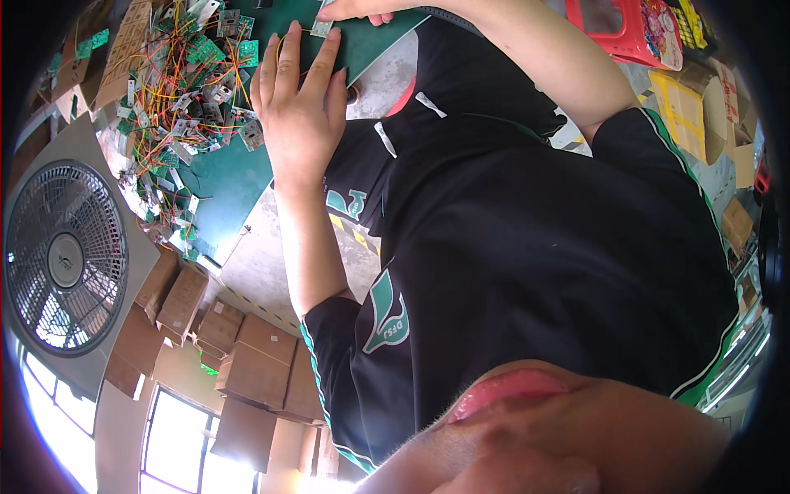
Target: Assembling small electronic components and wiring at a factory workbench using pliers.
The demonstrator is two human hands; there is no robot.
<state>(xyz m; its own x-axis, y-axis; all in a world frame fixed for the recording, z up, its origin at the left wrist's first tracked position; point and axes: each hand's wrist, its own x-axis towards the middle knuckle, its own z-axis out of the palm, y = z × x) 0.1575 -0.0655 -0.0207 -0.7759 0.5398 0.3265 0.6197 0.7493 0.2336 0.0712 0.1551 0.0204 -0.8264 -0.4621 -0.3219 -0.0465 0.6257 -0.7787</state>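
My left hand (298, 115) lies palm down on the green tabletop (218, 193) with its fingers stretched and apart. Close to its fingertips is a small pale plate (322, 27), possibly a little circuit board. My right hand (366, 8), partly cut off by the upper edge of the picture, pinches the far end of that plate between thumb and finger. Left of my left hand spreads a tangled heap of small green circuit boards with metal parts and red, orange and yellow wires (185, 107).
A large grey fan (66, 259) stands at the left, past the heap. Stacked cardboard boxes (257, 358) line the wall near the windows. At the upper right are a red plastic stool or basket (617, 37) and an opened carton (687, 115) with yellow tape.
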